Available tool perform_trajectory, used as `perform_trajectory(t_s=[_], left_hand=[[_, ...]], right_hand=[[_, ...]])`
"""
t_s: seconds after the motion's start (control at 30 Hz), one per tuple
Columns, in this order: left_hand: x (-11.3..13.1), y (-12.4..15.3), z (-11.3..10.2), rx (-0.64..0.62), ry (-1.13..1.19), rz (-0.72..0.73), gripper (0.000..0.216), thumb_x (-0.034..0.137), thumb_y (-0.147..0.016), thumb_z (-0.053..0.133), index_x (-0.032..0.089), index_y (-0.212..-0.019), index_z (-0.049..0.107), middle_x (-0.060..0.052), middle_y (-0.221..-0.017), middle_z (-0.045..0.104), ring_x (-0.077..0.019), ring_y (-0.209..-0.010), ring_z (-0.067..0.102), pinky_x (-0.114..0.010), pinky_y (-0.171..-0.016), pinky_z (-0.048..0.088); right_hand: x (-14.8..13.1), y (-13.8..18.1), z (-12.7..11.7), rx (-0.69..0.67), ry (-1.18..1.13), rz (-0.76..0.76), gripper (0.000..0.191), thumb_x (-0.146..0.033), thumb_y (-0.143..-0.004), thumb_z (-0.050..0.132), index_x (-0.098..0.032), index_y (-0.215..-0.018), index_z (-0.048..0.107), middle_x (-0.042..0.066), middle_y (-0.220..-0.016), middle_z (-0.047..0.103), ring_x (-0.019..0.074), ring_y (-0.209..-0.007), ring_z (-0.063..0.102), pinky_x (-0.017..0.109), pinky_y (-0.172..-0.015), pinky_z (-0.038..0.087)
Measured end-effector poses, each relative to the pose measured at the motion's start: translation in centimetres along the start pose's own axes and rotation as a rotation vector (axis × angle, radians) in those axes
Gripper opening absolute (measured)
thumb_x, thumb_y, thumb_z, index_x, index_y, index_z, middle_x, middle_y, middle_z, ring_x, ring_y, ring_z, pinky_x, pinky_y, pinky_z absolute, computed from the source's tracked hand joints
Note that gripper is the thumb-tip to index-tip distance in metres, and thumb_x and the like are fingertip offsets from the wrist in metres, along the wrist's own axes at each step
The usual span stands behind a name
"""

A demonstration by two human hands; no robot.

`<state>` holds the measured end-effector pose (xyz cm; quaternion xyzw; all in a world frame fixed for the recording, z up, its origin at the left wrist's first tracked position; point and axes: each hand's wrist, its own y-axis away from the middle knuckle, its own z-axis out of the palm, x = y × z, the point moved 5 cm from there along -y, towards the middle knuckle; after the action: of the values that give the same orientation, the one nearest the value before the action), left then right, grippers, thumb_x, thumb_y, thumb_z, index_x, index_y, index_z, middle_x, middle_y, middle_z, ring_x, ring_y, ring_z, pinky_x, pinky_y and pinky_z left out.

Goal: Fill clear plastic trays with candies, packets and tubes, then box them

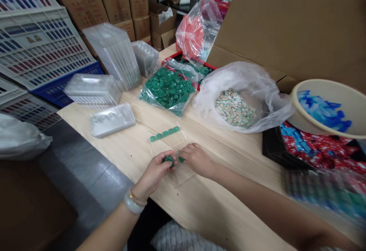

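Note:
Several small green pieces (169, 161) lie in my left hand (160, 166), its fingers curled round them. Close beside it, my right hand (197, 159) pinches a single green piece (181, 159) at its fingertips. Both hands are over a clear plastic tray (183, 178) on the wooden table. Along the tray's far side runs a row of several green pieces (164, 133). Past the hands sits a clear bag (167, 91) heaped with the same kind of green pieces. What exactly the pieces are is too small to tell.
Stacked clear plastic trays (93, 89) stand at the table's left edge, with one tray stack (113, 120) nearer. A white bag (243, 98) of small patterned pieces lies right of centre. At right, a cream bowl (297, 95) of blue pieces rests above a black box (271, 148) of wrapped items.

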<state>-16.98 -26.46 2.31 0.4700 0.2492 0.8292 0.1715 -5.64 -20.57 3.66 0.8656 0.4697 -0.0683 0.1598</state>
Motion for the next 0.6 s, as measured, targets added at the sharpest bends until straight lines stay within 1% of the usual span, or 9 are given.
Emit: perform_trajectory(t_s=[0.07,0.13,0.17,0.2,0.27,0.37,0.43,0.5,0.6], left_hand=[[0.3,0.0,0.0,-0.011,-0.002,0.016,0.028,0.015,-0.059,0.063,0.014,-0.087,0.059,-0.004,-0.078,0.061,-0.013,-0.074,0.055,-0.025,-0.067,0.041],[0.6,0.0,0.2,-0.017,-0.027,0.029,0.024,0.016,-0.061,0.063,0.014,-0.085,0.06,-0.005,-0.079,0.062,-0.0136,-0.075,0.055,-0.025,-0.068,0.042],[0.8,0.0,0.3,-0.025,-0.044,0.04,0.023,0.016,-0.061,0.063,0.014,-0.084,0.061,-0.005,-0.08,0.063,-0.0137,-0.075,0.056,-0.025,-0.069,0.042],[1.0,0.0,0.6,-0.035,-0.063,0.057,0.023,0.017,-0.062,0.063,0.014,-0.084,0.062,-0.005,-0.081,0.063,-0.0137,-0.075,0.056,-0.025,-0.07,0.042],[1.4,-0.2,0.9,-0.047,-0.122,0.099,0.023,0.018,-0.062,0.063,0.014,-0.085,0.064,-0.005,-0.083,0.064,-0.0139,-0.075,0.056,-0.025,-0.071,0.042],[1.8,-0.6,1.1,-0.022,-0.269,0.156,0.025,0.018,-0.064,0.061,0.016,-0.089,0.065,-0.004,-0.083,0.065,-0.0142,-0.072,0.055,-0.025,-0.07,0.042],[2.0,-0.8,1.2,-0.011,-0.355,0.196,0.026,0.017,-0.065,0.059,0.017,-0.09,0.066,-0.004,-0.082,0.065,-0.0147,-0.072,0.056,-0.025,-0.07,0.042],[2.2,-1.0,1.3,-0.036,-0.407,0.235,0.026,0.017,-0.066,0.057,0.018,-0.09,0.067,-0.004,-0.081,0.065,-0.0155,-0.073,0.056,-0.026,-0.069,0.042],[2.3,-1.1,1.7,-0.066,-0.436,0.259,0.023,0.021,-0.068,0.057,0.018,-0.089,0.067,-0.004,-0.08,0.065,-0.0157,-0.072,0.055,-0.025,-0.065,0.042]], right_hand=[[0.0,0.4,-0.6,0.054,-0.074,0.012,0.021,-0.022,-0.076,0.055,-0.019,-0.097,0.058,0.007,-0.093,0.059,0.0203,-0.092,0.047,0.036,-0.082,0.031],[-0.1,0.8,-1.8,0.178,-0.193,0.039,0.031,-0.024,-0.075,0.056,-0.019,-0.105,0.054,0.008,-0.098,0.058,0.0206,-0.095,0.047,0.037,-0.083,0.032],[-0.3,1.0,-2.5,0.242,-0.272,0.04,0.031,-0.023,-0.076,0.055,-0.019,-0.107,0.053,0.008,-0.1,0.058,0.0202,-0.095,0.047,0.036,-0.083,0.034],[-0.6,1.2,-3.0,0.296,-0.36,0.039,0.028,-0.022,-0.078,0.052,-0.019,-0.106,0.054,0.008,-0.099,0.058,0.0192,-0.094,0.048,0.035,-0.082,0.036],[-0.8,1.2,-3.3,0.361,-0.566,0.056,0.018,-0.019,-0.079,0.049,-0.019,-0.096,0.057,0.007,-0.091,0.06,0.0162,-0.086,0.052,0.032,-0.076,0.041],[-0.3,0.8,-2.4,0.366,-0.904,0.178,0.009,-0.02,-0.077,0.05,-0.018,-0.081,0.058,0.003,-0.077,0.061,0.0128,-0.071,0.056,0.027,-0.065,0.045],[0.2,0.5,-1.7,0.343,-1.037,0.258,0.005,-0.019,-0.074,0.052,-0.017,-0.075,0.057,0.001,-0.071,0.061,0.0114,-0.065,0.056,0.025,-0.061,0.045],[0.5,0.5,-1.5,0.342,-1.018,0.311,0.004,-0.016,-0.071,0.053,-0.017,-0.07,0.057,0.0,-0.066,0.059,0.0105,-0.061,0.054,0.023,-0.058,0.044],[0.3,0.6,-2.4,0.364,-0.802,0.313,0.01,-0.009,-0.068,0.051,-0.016,-0.065,0.058,0.0,-0.064,0.058,0.0095,-0.057,0.051,0.022,-0.054,0.04]])
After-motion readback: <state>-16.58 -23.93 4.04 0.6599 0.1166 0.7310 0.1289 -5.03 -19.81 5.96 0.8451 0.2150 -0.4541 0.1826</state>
